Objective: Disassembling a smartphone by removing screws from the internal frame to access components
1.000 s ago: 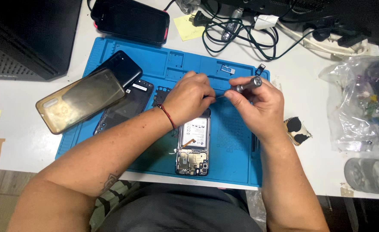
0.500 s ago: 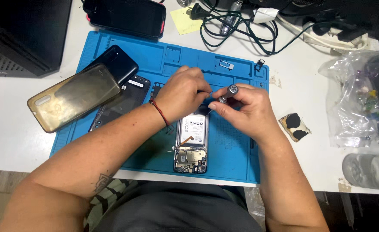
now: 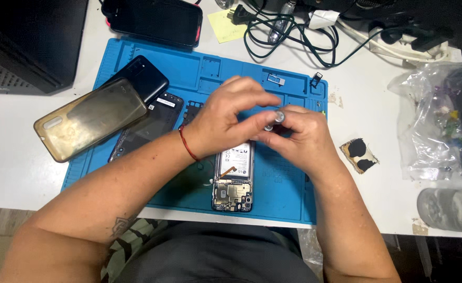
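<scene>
**Both hands meet over an opened phone on a blue mat**

The left hand and right hand touch above the opened phone, fingers pinched around a small silvery tool. The phone lies back-off on the blue work mat, its circuit board at the near end. To the left, a clear phone case overlaps two dark phones. A black phone lies at the far edge, cables far right, a plastic bag at right.

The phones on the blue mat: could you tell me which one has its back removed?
The opened phone beneath the hands, with battery and circuit board exposed; the others up-left are closed.
</scene>
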